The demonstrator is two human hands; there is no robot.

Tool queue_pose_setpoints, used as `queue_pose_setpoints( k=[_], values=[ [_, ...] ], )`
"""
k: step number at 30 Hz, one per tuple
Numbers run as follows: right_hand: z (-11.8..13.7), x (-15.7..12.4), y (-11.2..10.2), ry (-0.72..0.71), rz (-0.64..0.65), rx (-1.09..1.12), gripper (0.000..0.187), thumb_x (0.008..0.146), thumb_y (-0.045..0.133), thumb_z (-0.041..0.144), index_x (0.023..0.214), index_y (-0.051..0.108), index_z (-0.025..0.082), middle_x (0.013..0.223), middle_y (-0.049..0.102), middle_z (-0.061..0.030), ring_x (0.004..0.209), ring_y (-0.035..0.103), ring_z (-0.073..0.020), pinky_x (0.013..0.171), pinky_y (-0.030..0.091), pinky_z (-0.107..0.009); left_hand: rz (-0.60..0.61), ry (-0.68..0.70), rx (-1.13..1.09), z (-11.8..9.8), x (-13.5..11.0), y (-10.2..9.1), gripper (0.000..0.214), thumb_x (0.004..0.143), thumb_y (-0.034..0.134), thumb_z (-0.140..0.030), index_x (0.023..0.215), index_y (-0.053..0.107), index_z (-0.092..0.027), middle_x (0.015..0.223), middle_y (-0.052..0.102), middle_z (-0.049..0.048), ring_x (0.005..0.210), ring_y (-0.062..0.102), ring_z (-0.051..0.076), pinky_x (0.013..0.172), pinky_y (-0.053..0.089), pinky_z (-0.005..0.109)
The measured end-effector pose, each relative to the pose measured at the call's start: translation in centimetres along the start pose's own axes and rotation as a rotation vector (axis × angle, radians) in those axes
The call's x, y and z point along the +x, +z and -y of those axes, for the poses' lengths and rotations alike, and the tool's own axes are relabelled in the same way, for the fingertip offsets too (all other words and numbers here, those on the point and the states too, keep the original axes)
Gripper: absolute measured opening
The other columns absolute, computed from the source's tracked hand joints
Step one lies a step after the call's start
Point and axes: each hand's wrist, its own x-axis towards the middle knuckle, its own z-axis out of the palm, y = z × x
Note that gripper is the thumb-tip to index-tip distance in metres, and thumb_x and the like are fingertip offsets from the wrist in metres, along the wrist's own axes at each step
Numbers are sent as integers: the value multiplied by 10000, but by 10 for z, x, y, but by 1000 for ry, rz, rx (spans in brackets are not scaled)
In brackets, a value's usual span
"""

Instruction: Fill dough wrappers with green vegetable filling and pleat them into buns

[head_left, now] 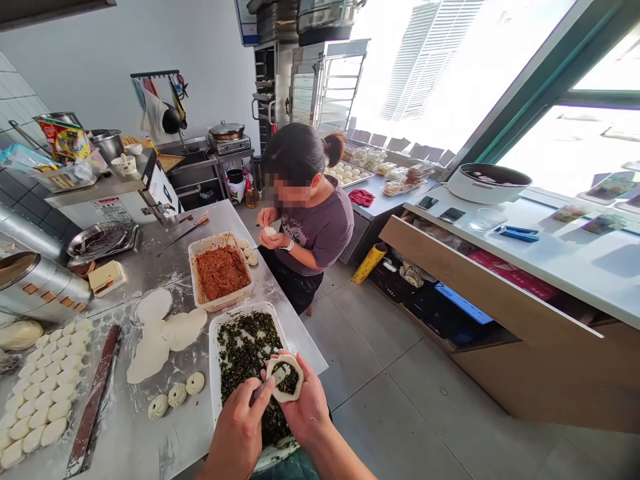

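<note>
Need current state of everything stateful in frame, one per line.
left hand, shut on filling stick
right hand, shut on dough wrapper
dough wrapper, open, greens inside
pot, lid on
meat tub, uncovered
greens tray, uncovered
three buns, pleated shut

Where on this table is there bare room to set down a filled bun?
Bare steel lies at the table's front, between the rolling pin and the green filling tray, below three shaped buns. A smaller patch lies beyond the meat tray. Dough rows crowd the left, flat wrappers the middle.
</note>
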Motion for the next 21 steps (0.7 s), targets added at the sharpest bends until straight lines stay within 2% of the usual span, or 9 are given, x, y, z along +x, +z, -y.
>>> queue_pose_setpoints(
  k=[3, 6, 10, 14, 17, 19, 21],
  values=[
    [1, -1, -1, -42, -64, -21, 203, 887, 646, 341, 966, 721, 169, 862, 762, -69, 833, 698, -241, 807, 599, -426, 90, -88, -162, -1, 3, -8, 467, 985, 405, -141, 1384, 576, -314, 1053, 712, 51, 948, 712, 145, 838, 587, 234],
    [-2, -1, -2, -43, -57, -22, 213, 875, 668, 349, 973, 721, 167, 859, 759, -67, 818, 695, -238, 804, 597, -421, 213, -212, -317, -3, 11, -19, 340, 1012, 422, -264, 1258, 653, -300, 996, 732, 45, 882, 711, 150, 811, 571, 242],
    [-8, -3, -1, -32, -23, -6, 237, 873, 676, 375, 970, 724, 164, 869, 762, -74, 827, 695, -243, 809, 586, -410, 278, -382, -341, -4, 22, -26, 297, 1011, 402, -331, 1066, 691, -292, 1002, 743, 29, 905, 701, 178, 840, 538, 290],
    [-12, -5, -1, -41, -13, 2, 245, 886, 669, 391, 973, 726, 169, 911, 767, -73, 881, 692, -243, 806, 575, -385, 342, -501, -433, -6, 30, -28, 284, 997, 416, -397, 948, 669, -277, 912, 740, 6, 809, 676, 160, 754, 499, 261],
    [-13, -3, -3, -40, -43, -3, 285, 886, 676, 409, 1029, 725, 167, 930, 771, -68, 870, 692, -221, 767, 564, -327, 415, -586, -453, -7, 32, -29, 266, 983, 444, -384, 892, 666, -271, 799, 732, -17, 709, 658, 147, 680, 478, 244],
    [-11, 0, -7, -27, -88, -23, 298, 873, 694, 374, 1086, 720, 167, 922, 776, -56, 814, 688, -198, 716, 553, -295, 393, -566, -389, -7, 28, -30, 267, 992, 431, -366, 892, 662, -278, 799, 729, -19, 719, 667, 152, 680, 485, 248],
    [-9, 4, -10, -17, -117, -37, 259, 850, 703, 293, 1070, 725, 158, 874, 775, -43, 747, 678, -180, 666, 539, -273, 267, -479, -316, -5, 19, -29, 271, 1008, 409, -356, 950, 664, -284, 890, 738, 5, 792, 692, 159, 720, 517, 254]
  ],
)
